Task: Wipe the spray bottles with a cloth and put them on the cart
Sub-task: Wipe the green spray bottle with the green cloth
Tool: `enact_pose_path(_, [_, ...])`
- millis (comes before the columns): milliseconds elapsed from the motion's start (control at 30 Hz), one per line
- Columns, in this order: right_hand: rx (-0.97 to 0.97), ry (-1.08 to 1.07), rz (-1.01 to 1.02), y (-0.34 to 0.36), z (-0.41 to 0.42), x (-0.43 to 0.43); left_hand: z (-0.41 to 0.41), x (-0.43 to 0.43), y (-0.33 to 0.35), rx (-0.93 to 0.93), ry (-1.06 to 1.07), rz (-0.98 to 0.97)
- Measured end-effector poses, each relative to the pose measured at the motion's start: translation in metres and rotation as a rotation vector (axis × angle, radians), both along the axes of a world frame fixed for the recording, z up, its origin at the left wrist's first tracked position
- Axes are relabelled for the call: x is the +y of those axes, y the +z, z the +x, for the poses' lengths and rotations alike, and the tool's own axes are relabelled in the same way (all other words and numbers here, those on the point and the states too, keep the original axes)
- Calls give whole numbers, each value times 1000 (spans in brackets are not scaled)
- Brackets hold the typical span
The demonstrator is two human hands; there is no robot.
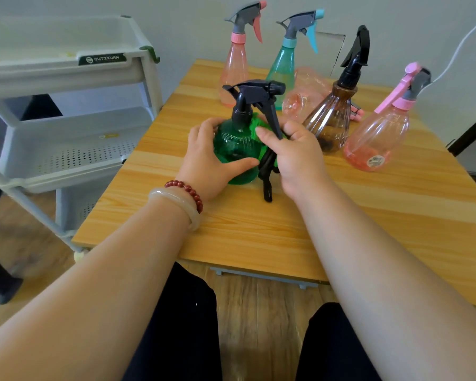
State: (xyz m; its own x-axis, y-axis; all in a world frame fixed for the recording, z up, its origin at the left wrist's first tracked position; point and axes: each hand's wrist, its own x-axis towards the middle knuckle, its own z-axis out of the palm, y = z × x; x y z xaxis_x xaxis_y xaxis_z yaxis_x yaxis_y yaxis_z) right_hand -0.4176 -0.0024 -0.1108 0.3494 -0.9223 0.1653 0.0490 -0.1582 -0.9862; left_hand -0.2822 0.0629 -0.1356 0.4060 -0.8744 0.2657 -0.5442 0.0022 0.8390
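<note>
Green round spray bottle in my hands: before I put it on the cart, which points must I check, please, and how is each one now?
1. Left hand grips the green round plastic spray bottle: ok.
2. Right hand holds the green fluffy cloth against the bottle: ok.
3. Bottle wiped all round: cannot tell.
4. Black trigger head screwed tight: cannot tell.
5. Grey plastic cart at the left shows bare tray floor: ok.
6. No other bottle stands between this one and the cart: ok.
</note>
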Motion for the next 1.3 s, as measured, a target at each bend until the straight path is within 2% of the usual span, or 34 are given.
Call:
enact_pose_path(233, [-53,67,31,-5,-5,2,1,-3,1,-28,-23,44])
enact_pose_path(400, [27,37,-105,-6,-4,6,0,0,2,30,24,16])
enact_pose_path(567, [-38,-6,1,6,9,4,4,0,7,55,-15,42])
enact_pose_path(667, [42,-1,-123,-5,2,10,7,3,6,2,-19,49])
enact_pose_path(767, [96,-18,-221,-7,-3,13,10,4,6,30,-58,51])
enact_pose_path(800, [107,-18,-209,-4,-2,11,11,4,6,57,-73,56])
enact_pose_path(933, [18,-66,64,11,11,5,12,5,8,142,-135,81])
enact_pose_path(1000, [28,-64,38,10,12,6,12,6,8,156,-152,89])
enact_pose_path(1167, [48,-65,-204,-7,-2,18,13,7,7,197,-186,110])
enact_pose_path(1233, [67,-57,-194,-3,-2,16,14,6,6,192,-194,117])
enact_pose_path(1300, [57,-40,-76,6,2,11,15,6,7,191,-199,123])
